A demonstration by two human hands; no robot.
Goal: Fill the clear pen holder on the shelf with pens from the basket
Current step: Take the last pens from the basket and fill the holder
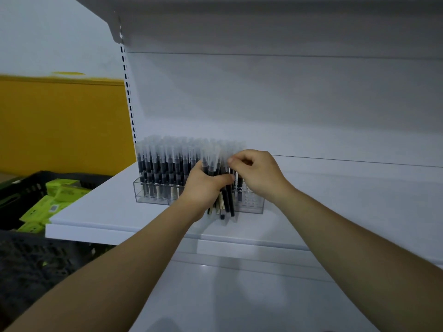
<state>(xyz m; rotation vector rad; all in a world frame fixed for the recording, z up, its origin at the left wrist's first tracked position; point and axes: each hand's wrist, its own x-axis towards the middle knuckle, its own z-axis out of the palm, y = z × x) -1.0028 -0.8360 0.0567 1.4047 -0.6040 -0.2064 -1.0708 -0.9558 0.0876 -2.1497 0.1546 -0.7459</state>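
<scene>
1. Nearest, below both forearms: a bare white lower shelf (239,295), which carries nothing of the task.
2. Left hand (203,185) has its fingers curled round a bundle of pens (224,204). Caps point up and the butts hang below the palm. Judged to be a ready supply kept close to the slots, so the other hand can draw from it.
3. Right hand (257,174), just right of the left: thumb and fingertips are pinched together at the cap end of a single pen (232,174). Seems to be lifting it from the bundle or steering it down. Which one cannot be told.
4. Clear pen holder (251,204) sits directly behind both hands on the white shelf (107,207). Standing pens (165,164) pack the slots left of the hands. Open holes show under the right wrist, so filling seems nearly done.
5. Well left of the left hand and lower: a dark basket (28,185) holding green boxes (60,190).
6. Beyond the hands: a plain white back panel (287,104), with a slotted upright (128,92) to the left.
7. Farther left is a yellow wall (62,123), and an upper shelf (263,22) hangs overhead
</scene>
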